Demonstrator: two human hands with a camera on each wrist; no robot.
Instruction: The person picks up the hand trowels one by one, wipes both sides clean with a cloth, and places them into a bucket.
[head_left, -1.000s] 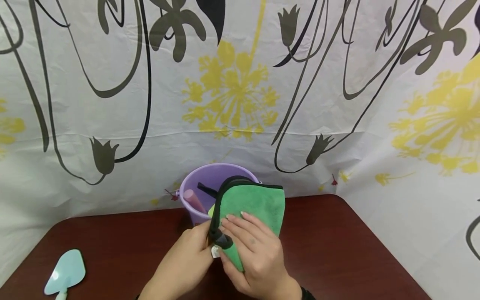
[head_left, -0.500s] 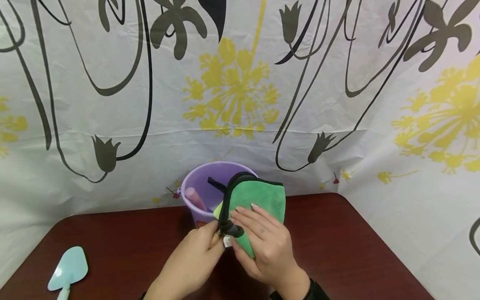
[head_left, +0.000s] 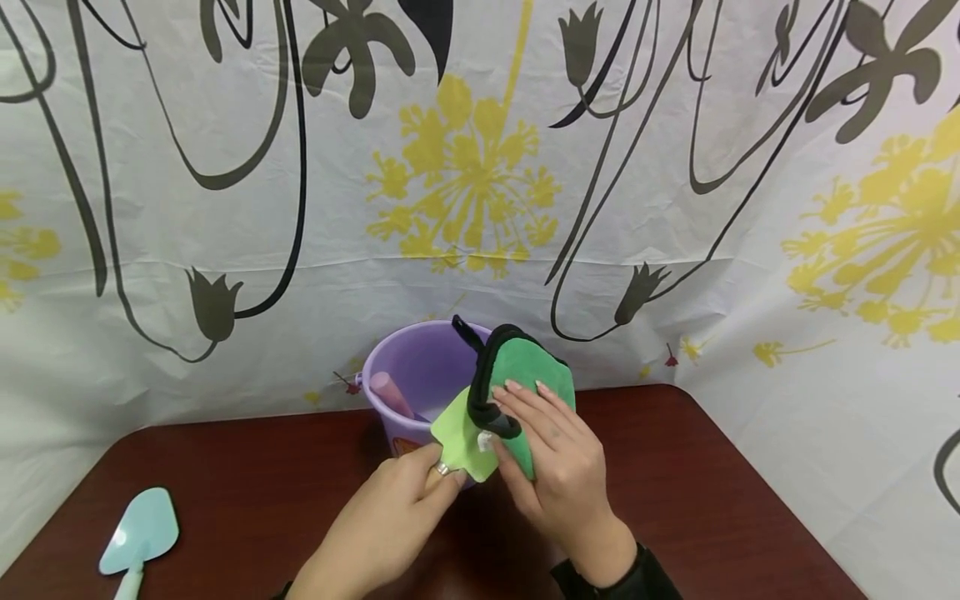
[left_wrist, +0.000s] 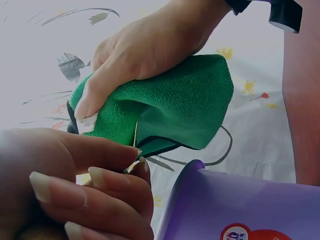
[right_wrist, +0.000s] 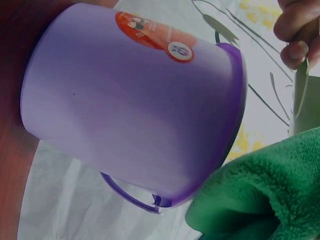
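In the head view my left hand point(head_left: 382, 517) pinches a yellow-green toy shovel point(head_left: 461, 437) near the base of its flat blade. The shovel's handle is hidden by that hand. My right hand point(head_left: 558, 467) holds a folded green cloth point(head_left: 528, 367) with black edging and a white tag, over the blade's right side. In the left wrist view its thumb presses on the cloth point(left_wrist: 175, 95). Both hands are in front of and over the near rim of a purple bucket point(head_left: 420, 342). A pink rod-like piece point(head_left: 390, 393) leans inside the bucket.
A pale blue toy trowel point(head_left: 142, 529) lies on the dark red table point(head_left: 247, 483) at the left. Behind the table hangs a white sheet point(head_left: 337, 225) with flower prints. The bucket bears a red-orange sticker point(right_wrist: 155, 37), and its handle point(right_wrist: 130, 195) hangs at the side.
The cloth and my right hand have moved right and a little up, uncovering more of the shovel blade. My left hand has shifted slightly right, still holding the shovel.
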